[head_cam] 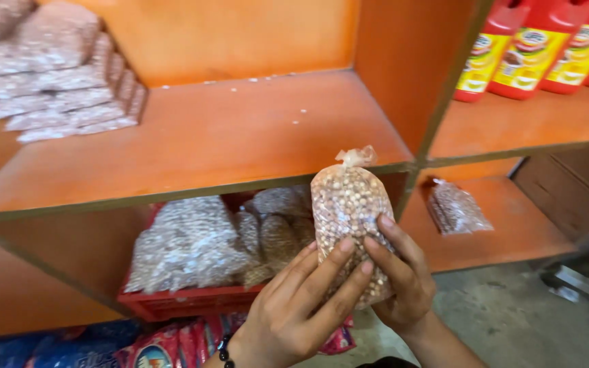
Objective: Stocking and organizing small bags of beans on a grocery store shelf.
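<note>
A clear plastic bag of small round beige legumes, knotted at the top, is held upright in front of the orange shelf. My left hand presses its fingers against the bag's lower front. My right hand grips the bag's lower right side from behind. The bag's top sits level with the shelf's front edge.
Stacked clear bags of pale grain lie at the shelf's back left. A red crate below holds several more bags. Red sauce bottles stand on the upper right shelf, and one bag lies on the lower right shelf. Colourful packets lie on the floor.
</note>
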